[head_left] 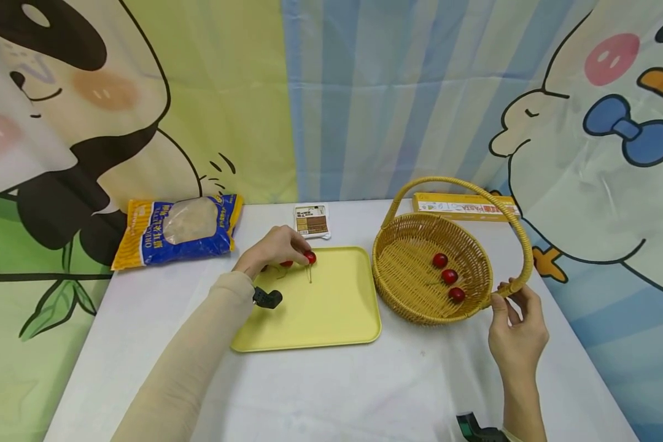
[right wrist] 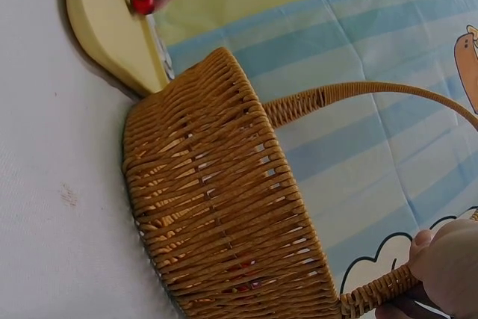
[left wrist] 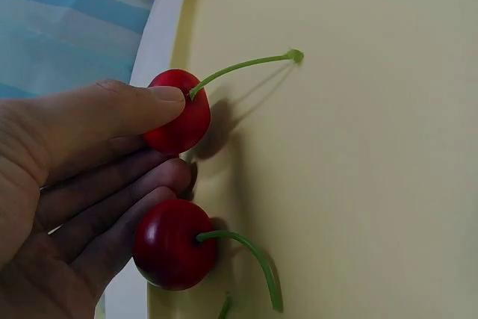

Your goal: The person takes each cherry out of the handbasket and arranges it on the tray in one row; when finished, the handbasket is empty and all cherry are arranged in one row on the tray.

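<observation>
My left hand (head_left: 276, 248) is over the far left part of the yellow tray (head_left: 320, 313). Its thumb and fingers pinch a red cherry (left wrist: 178, 121) with a green stem. Just beside those fingers a second cherry (left wrist: 175, 244) rests at the tray's edge, and a bit of another green stem (left wrist: 225, 305) shows below it. On the right, my right hand (head_left: 519, 331) holds the base of the handle (head_left: 525, 245) of a woven basket (head_left: 389, 291). Three cherries (head_left: 449, 277) lie inside the basket, mostly hidden by its wall in the right wrist view.
A blue and yellow food bag (head_left: 185, 230) lies at the back left. Behind the tray is a small white and brown packet (head_left: 312, 221). A yellow pasta box (head_left: 464, 207) lies behind the basket. A printed curtain (head_left: 359, 98) hangs along the back of the white table (head_left: 353, 393).
</observation>
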Motion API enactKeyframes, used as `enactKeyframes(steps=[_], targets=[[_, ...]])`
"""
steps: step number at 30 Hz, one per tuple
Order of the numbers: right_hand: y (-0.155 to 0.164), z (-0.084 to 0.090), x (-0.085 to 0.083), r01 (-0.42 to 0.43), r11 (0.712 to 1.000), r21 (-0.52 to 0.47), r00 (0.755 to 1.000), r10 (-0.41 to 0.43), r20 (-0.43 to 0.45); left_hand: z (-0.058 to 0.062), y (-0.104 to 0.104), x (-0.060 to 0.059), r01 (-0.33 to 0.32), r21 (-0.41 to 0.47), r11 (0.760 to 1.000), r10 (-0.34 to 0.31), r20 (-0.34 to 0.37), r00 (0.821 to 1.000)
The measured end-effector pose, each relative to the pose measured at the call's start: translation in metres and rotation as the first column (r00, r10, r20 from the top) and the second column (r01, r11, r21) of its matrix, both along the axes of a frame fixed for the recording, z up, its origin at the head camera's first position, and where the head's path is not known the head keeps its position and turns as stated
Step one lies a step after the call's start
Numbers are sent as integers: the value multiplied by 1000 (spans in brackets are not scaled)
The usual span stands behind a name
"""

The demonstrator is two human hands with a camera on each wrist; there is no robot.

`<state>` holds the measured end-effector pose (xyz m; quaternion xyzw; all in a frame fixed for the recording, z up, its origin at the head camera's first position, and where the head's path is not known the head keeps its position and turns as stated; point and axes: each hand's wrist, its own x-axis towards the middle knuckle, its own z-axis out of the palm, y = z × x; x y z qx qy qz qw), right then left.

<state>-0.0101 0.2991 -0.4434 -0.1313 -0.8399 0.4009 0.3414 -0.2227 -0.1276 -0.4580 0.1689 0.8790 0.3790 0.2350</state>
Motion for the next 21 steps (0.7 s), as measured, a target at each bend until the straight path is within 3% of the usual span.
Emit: enactKeyframes(steps=[13,21], targets=[[0,1,-1,9,1000,0,1000,-9,28,7,3,3,21,-55,998,-22,-16,1000],[0,1,0,11,1000,3,999,-11,37,18,17,6,0,17,1000,2,-96,995]])
